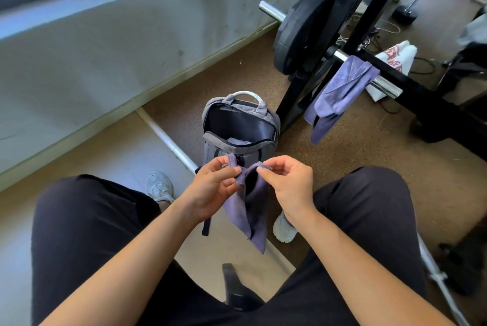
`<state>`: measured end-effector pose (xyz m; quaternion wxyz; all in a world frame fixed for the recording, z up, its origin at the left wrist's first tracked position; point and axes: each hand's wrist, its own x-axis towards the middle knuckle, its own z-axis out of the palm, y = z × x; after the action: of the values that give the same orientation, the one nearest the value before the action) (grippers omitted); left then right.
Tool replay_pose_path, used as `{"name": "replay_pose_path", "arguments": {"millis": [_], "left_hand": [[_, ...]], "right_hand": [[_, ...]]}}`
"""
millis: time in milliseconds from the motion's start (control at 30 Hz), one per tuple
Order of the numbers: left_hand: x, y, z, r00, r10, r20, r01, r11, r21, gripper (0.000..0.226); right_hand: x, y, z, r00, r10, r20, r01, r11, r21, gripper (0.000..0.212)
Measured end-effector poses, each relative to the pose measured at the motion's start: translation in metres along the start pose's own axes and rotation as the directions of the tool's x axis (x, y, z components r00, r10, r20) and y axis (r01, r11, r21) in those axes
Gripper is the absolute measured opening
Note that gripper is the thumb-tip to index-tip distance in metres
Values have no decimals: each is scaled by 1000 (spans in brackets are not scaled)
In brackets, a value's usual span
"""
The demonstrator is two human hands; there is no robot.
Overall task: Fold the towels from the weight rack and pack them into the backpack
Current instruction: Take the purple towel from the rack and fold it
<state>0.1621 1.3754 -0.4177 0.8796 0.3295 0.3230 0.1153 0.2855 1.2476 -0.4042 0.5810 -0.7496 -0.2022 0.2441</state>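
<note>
Towel point(247, 209) in hand: a purple cloth, held up between the seated person's knees by its top edge and hanging free below. Its long axis is vertical and its lower corner points at the floor. The top edge runs left to right between the two hands.

The left hand point(210, 188) pinches the left end of that edge, thumb and fingertips curled onto the hem. The right hand point(290, 183) pinches the right end likewise, its other fingers curled in. Both hands are level and close together, neither nearer than the other. The cloth between them sags into a loose vertical fold and is not flat.

The backpack point(218, 151) stands upright on the floor directly beyond the hands. Its mouth is open upward and a pale cloth shows inside. The held towel hangs just in front of its front wall.

Judgement: this fold is not finished. The corners need to be matched before the cloth goes forward and down into the opening.

A second purple towel point(340, 88) is draped over the bar point(384, 86) of the weight rack. It lies right of the backpack and well apart from both hands, on the right hand's side. A white towel point(395, 59) with red print lies behind the rack.
</note>
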Motion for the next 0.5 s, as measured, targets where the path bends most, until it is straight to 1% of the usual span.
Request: {"name": "replay_pose_path", "arguments": {"millis": [33, 100, 167, 300, 400, 433, 500], "left_hand": [[0, 0, 1, 1000, -1, -1, 1, 1000, -8, 17], [-1, -1, 3, 1000, -7, 0, 7, 999, -36, 18], [-2, 0, 4, 1000, -17, 6, 17, 997, -73, 17], [0, 2, 1, 999, -31, -42, 26, 991, -130, 19], [3, 1, -1, 999, -25, -45, 21, 995, -96, 18], [3, 1, -1, 999, -25, -35, 22, 997, -77, 18], [4, -2, -1, 999, -31, -19, 31, 999, -40, 19]], "right_hand": [[0, 0, 1, 1000, -13, 14, 13, 1000, 9, 16], [-3, 0, 5, 994, -43, 103, 40, 999, 29, 16], [-6, 0, 8, 979, -87, 185, 87, 996, 9, 16], [-5, 3, 7, 954, -143, 264, 157, 987, -33, 19], [-6, 5, 7, 922, -183, 340, 209, 977, -41, 28], [-6, 7, 8, 916, -196, 350, 231, 971, -62, 30], [-5, 7, 10, 916, -226, 333, 280, 952, -125, 27]]}}
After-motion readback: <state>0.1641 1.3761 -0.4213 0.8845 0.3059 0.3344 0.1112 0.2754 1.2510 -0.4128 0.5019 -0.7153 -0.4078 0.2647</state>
